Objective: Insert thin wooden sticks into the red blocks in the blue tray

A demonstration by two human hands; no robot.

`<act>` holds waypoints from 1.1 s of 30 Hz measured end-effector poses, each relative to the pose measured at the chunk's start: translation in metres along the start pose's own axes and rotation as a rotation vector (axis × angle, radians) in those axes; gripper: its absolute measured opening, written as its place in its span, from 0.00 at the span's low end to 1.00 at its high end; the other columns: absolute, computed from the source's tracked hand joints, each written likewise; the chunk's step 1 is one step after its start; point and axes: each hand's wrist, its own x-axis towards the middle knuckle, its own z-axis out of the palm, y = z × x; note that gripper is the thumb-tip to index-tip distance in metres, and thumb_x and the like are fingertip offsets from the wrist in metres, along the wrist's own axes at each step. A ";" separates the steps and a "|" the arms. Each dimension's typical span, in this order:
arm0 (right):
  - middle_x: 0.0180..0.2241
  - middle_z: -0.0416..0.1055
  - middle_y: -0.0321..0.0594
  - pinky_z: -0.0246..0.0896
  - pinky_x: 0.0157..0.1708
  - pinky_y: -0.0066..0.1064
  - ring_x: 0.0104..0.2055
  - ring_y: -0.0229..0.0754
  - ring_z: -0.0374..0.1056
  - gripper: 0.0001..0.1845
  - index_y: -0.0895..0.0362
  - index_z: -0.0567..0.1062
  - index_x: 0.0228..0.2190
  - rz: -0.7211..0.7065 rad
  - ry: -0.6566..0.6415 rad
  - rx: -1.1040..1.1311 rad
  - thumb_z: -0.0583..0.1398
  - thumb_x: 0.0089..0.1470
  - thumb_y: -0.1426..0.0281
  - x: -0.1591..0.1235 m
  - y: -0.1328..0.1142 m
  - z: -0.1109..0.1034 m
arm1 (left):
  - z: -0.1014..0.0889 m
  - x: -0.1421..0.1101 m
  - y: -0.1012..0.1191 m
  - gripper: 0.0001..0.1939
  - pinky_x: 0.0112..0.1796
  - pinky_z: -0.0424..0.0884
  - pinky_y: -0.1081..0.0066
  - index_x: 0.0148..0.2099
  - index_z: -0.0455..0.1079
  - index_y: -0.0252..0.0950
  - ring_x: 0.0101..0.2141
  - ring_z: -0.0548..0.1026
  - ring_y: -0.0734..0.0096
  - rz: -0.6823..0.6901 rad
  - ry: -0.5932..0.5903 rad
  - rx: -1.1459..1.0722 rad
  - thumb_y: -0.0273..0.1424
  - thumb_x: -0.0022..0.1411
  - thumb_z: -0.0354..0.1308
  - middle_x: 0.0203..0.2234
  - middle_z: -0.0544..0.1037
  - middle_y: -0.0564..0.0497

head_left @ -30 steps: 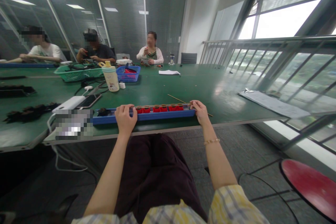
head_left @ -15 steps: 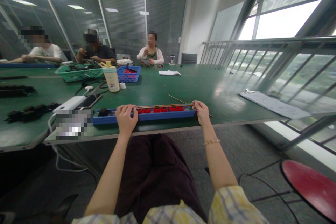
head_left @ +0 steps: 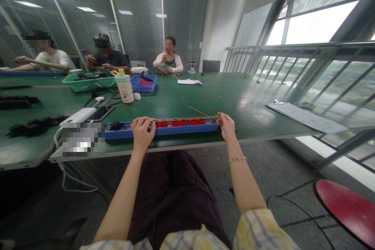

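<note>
A long, narrow blue tray [head_left: 181, 129] lies along the near table edge, with several red pieces [head_left: 178, 122] and a black part [head_left: 116, 125] inside. A thin, straight, tan-coloured strip [head_left: 190, 118] runs along the top of the red pieces. Around the strip's left end close the fingers of my left hand [head_left: 143, 134], just over the tray's front wall. My right hand [head_left: 226, 125] pinches the strip's other end by the tray's right end. A second thin rod [head_left: 197, 110] lies on the table behind the tray, passing behind my right hand.
Left of the tray are a white power bank [head_left: 77, 116], a phone [head_left: 101, 113] and black parts [head_left: 36, 124]. Farther back stand a cup [head_left: 125, 89], a green basket [head_left: 89, 83] and a blue basket [head_left: 144, 84]. A clipboard [head_left: 304, 115] lies right. Three people sit opposite.
My left hand has slid slightly right along the strip, its fingers reaching farther over it. The right hand has shifted a little right. The co-worker at far left has moved a hand.
</note>
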 end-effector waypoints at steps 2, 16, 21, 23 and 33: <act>0.24 0.76 0.37 0.56 0.21 0.25 0.23 0.34 0.64 0.24 0.57 0.79 0.34 0.011 -0.053 -0.050 0.71 0.39 0.53 0.000 0.000 0.001 | -0.001 0.000 0.001 0.12 0.51 0.61 0.58 0.43 0.77 0.41 0.47 0.68 0.57 -0.001 -0.006 -0.001 0.35 0.66 0.53 0.40 0.76 0.46; 0.23 0.75 0.37 0.52 0.19 0.24 0.21 0.32 0.61 0.19 0.57 0.76 0.30 -0.012 0.055 0.067 0.72 0.37 0.61 0.000 -0.001 0.001 | 0.002 -0.001 -0.002 0.12 0.51 0.60 0.57 0.46 0.75 0.40 0.48 0.67 0.55 -0.008 -0.006 0.015 0.36 0.66 0.53 0.41 0.76 0.45; 0.21 0.74 0.35 0.53 0.18 0.24 0.20 0.31 0.61 0.18 0.56 0.75 0.31 -0.034 0.124 0.082 0.71 0.39 0.61 0.000 0.000 0.000 | 0.001 -0.001 -0.001 0.12 0.52 0.59 0.57 0.46 0.74 0.40 0.49 0.67 0.55 -0.030 -0.020 0.013 0.36 0.66 0.52 0.42 0.76 0.45; 0.21 0.73 0.33 0.53 0.18 0.24 0.20 0.32 0.61 0.19 0.55 0.74 0.32 -0.034 0.156 0.087 0.70 0.39 0.60 0.001 0.000 -0.001 | 0.001 -0.001 -0.001 0.12 0.52 0.59 0.57 0.46 0.74 0.40 0.49 0.67 0.55 -0.035 -0.025 0.015 0.36 0.66 0.52 0.42 0.76 0.45; 0.23 0.74 0.35 0.56 0.19 0.26 0.21 0.33 0.63 0.24 0.55 0.74 0.30 0.035 0.047 0.064 0.71 0.39 0.51 0.003 0.000 -0.003 | 0.001 -0.001 -0.001 0.11 0.51 0.59 0.56 0.42 0.75 0.40 0.48 0.67 0.54 -0.032 -0.024 0.024 0.36 0.65 0.52 0.41 0.76 0.45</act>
